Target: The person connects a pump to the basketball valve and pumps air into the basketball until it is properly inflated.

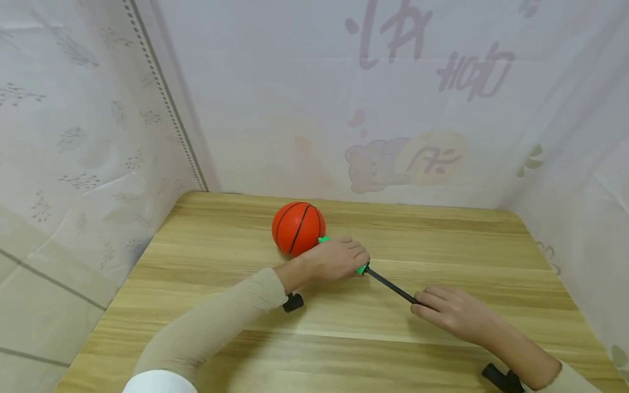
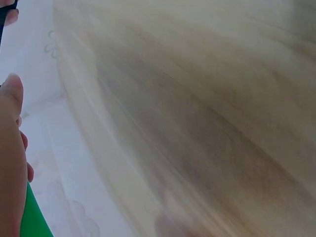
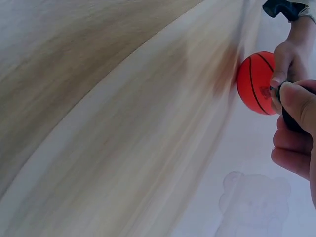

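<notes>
An orange-red toy basketball with black lines sits on the table. Beside it, my left hand grips the green barrel of a hand pump; a bit of green end shows at the ball's lower right. The barrel also appears at the lower left of the left wrist view. A black rod slants from the barrel down to my right hand, whose thumb and fingers hold its black end, mostly covered. Whether the pump's tip enters the ball is hidden.
The pale wood-grain table runs back to a white printed cloth, which hangs behind and at both sides. Black wrist-camera mounts show at the left wrist and right wrist.
</notes>
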{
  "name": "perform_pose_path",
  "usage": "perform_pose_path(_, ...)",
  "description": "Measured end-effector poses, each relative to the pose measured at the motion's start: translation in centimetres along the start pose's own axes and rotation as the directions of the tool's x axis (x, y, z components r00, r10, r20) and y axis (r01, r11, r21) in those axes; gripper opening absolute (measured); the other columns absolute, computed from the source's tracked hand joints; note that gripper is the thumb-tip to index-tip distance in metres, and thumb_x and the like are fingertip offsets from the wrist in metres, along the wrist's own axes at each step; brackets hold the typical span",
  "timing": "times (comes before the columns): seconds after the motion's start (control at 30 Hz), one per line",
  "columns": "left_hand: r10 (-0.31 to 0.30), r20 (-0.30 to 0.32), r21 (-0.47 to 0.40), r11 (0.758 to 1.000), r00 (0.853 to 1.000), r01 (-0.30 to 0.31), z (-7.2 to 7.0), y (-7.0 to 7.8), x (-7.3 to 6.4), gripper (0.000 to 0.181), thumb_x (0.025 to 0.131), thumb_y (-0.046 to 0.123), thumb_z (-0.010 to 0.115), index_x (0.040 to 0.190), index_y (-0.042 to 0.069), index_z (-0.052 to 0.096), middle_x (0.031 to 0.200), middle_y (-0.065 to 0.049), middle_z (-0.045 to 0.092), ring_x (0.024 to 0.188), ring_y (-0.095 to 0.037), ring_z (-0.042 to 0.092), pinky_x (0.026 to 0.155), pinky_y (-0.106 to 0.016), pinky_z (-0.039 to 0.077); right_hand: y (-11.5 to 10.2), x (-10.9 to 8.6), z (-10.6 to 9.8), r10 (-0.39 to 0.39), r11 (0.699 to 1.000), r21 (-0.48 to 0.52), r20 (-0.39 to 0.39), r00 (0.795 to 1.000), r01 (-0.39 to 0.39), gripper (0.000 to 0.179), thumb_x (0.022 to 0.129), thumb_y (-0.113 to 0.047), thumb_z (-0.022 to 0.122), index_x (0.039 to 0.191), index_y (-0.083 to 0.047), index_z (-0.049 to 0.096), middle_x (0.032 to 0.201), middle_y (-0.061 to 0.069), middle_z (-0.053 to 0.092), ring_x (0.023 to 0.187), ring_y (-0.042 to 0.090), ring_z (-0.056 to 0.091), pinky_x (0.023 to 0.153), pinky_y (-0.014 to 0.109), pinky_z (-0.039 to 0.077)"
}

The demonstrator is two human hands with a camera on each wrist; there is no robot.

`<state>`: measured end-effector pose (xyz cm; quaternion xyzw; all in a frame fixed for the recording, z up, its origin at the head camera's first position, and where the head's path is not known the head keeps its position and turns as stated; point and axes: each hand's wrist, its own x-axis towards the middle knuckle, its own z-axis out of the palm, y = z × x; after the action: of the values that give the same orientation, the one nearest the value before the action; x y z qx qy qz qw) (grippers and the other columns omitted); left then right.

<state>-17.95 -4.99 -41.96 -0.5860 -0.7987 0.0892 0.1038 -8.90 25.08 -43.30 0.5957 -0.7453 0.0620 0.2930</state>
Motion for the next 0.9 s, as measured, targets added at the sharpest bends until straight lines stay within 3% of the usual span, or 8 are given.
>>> perform_pose_path(0.4,0.019,-0.042,0.074,0.997,0.999,-0.016,0.7,0.3,0.8,0.023,0.106,0.037,0.053,0.108,0.015,0.059,0.11,0.005,0.066,0.105,-0.011,0.06,0.09,-0.022,0.044,2.1,3.7,2.7,-0.027,1.0,-0.012,0.065,0.998,0.028,0.042,0.113,-0.012,0.028,0.098,-0.009,0.068,0.092,0.001,0.066,0.075,0.011,0.058,0.063,0.02,0.05)
perform_pose_path(0.63,0.01,-0.007,0.058,0.998,1.0,-0.01,0.6,0.2,0.7,0.02,0.106,0.033,0.053,0.107,0.014,0.057,0.108,0.005,0.063,0.102,-0.011,0.058,0.091,-0.021,0.043,2.8,5.4,4.2,-0.062,0.996,-0.058,0.011,0.998,0.062,0.043,0.113,-0.011,0.027,0.096,-0.008,0.066,0.09,0.001,0.065,0.072,0.01,0.057,0.062,0.017,0.048)
perform_pose_path(0.9,-0.003,-0.007,0.024,1.0,1.0,0.003,0.2,-0.3,0.3,0.022,0.105,0.037,0.056,0.106,0.015,0.057,0.106,0.006,0.063,0.102,-0.011,0.058,0.091,-0.021,0.043,2.1,2.9,2.4,-0.033,0.999,0.019,-0.002,0.999,0.033,0.039,0.112,-0.012,0.032,0.096,-0.008,0.067,0.09,0.002,0.068,0.073,0.011,0.062,0.062,0.02,0.052)
